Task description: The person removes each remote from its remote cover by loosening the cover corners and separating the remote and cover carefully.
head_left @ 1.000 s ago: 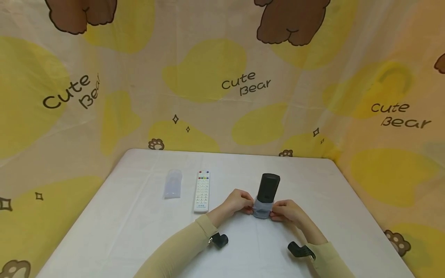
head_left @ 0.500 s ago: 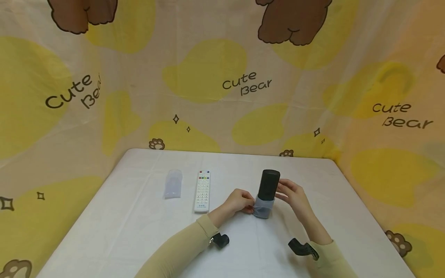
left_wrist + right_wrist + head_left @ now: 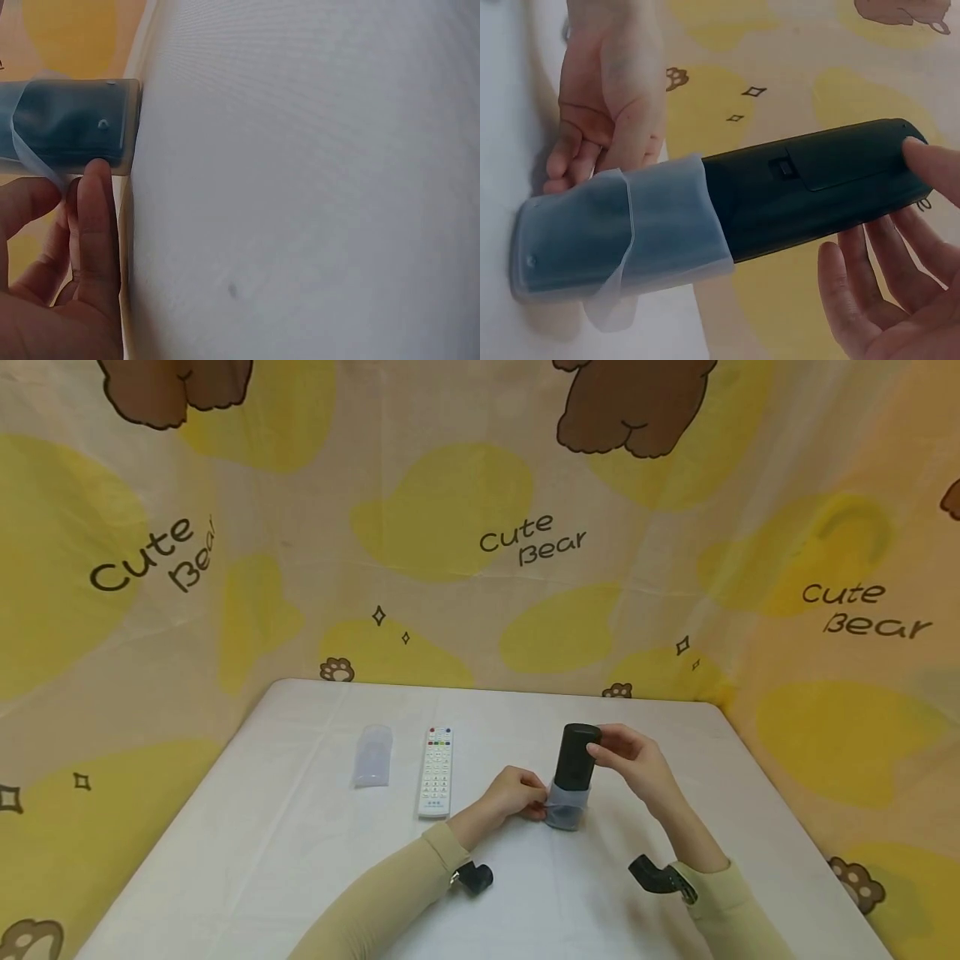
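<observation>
A black remote control (image 3: pixel 576 758) stands upright on the table, its battery-cover side toward me. Its lower part sits inside a translucent silicone cover (image 3: pixel 667 217), whose upper rim is folded outward. My left hand (image 3: pixel 516 793) pinches the loose edge of the cover at its left side, and a fingertip touches the cover near the bottom in the left wrist view. My right hand (image 3: pixel 637 768) holds the remote's upper end, thumb on the battery-cover side and fingers around the far side.
To the left, a white remote control (image 3: pixel 436 773) lies face up on the white table (image 3: pixel 300 860). Beyond it lies another translucent cover (image 3: pixel 372 757), flat on the cloth. A patterned curtain (image 3: pixel 442 527) surrounds the table's back and sides.
My right hand has left the cover's lower right side and risen to the remote's top, taking hold there. The remote stands slightly more upright. My left hand has stayed at the cover.
</observation>
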A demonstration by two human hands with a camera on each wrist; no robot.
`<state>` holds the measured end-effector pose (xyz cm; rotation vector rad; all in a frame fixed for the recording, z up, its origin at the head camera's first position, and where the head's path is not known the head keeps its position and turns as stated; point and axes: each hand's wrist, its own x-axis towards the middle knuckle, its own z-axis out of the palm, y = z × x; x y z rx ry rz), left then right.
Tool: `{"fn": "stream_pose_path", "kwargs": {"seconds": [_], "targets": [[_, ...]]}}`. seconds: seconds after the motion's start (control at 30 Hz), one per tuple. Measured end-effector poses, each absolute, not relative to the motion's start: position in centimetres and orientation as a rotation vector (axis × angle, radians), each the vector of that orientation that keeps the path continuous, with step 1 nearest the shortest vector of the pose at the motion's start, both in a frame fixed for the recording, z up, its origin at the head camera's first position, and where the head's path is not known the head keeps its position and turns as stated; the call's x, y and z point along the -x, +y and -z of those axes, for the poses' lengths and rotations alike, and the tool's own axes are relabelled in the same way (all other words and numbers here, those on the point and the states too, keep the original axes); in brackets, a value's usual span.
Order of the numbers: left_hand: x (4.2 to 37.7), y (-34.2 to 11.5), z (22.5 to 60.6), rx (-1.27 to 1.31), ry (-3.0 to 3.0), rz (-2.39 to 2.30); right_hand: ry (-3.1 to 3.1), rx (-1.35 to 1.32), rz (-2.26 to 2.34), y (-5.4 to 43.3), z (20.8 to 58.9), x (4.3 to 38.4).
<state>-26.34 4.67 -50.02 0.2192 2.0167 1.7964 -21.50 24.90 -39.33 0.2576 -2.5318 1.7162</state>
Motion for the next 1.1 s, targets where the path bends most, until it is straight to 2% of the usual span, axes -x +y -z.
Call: {"fn": "stream_pose_path", "kwargs": {"seconds": [0.7, 1.1], "targets": [[27.3, 4.3, 48.9, -0.104, 2.098, -1.917, -2.466, -0.362, -1.813, 27.3, 39.9, 21.2], [27.7, 4.4, 48.1, -0.1, 2.214, -1.819, -2.288, -0.452, -1.863, 27.9, 41.4, 21.2]]}}
